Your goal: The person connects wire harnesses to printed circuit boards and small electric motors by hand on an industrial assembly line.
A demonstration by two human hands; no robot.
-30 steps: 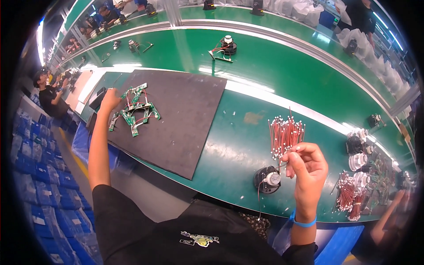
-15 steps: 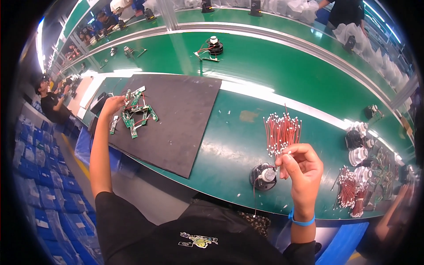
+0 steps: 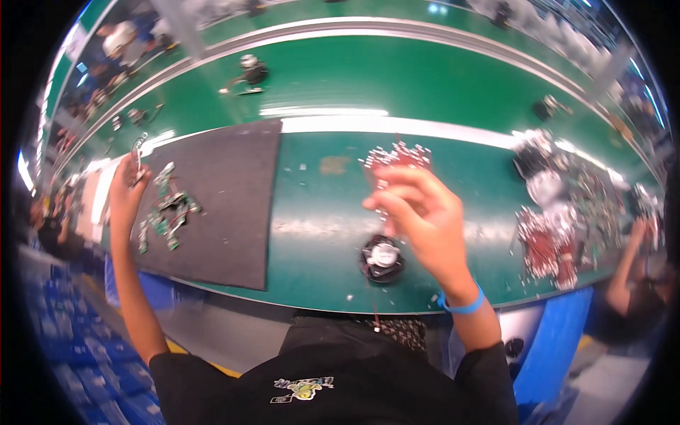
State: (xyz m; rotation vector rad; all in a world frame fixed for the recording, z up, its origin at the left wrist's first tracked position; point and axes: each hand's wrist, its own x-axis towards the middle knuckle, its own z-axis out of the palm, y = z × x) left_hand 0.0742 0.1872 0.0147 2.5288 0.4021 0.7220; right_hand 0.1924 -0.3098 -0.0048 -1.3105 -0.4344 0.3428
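My left hand point(image 3: 129, 178) is raised at the left edge of the dark mat, its fingers pinched around a thin, looped, wire-like piece point(image 3: 139, 146) too blurred to name. Close by on the mat lie green circuit boards point(image 3: 173, 214) joined by wires. My right hand point(image 3: 423, 211) hovers over the green bench, thumb and forefinger closed on what looks like a red wire with white ends, partly hidden by the fingers. Behind it is a bundle of red wires point(image 3: 404, 154) with white tips. Below it sits a round black motor-like part point(image 3: 382, 258) with a white centre, a thin lead hanging over the bench edge.
The dark mat point(image 3: 237, 212) covers the bench's left part. Red wire bundles point(image 3: 540, 248) and white round parts point(image 3: 545, 187) crowd the right end. A wired unit point(image 3: 251, 71) stands on the green surface beyond the pale rail. Another person's arm point(image 3: 630, 258) shows at far right.
My left hand has lifted away from the boards with a piece in its fingers. The view has swung right, shifting the bench leftward. My right hand stays pinched near the wire bundle.
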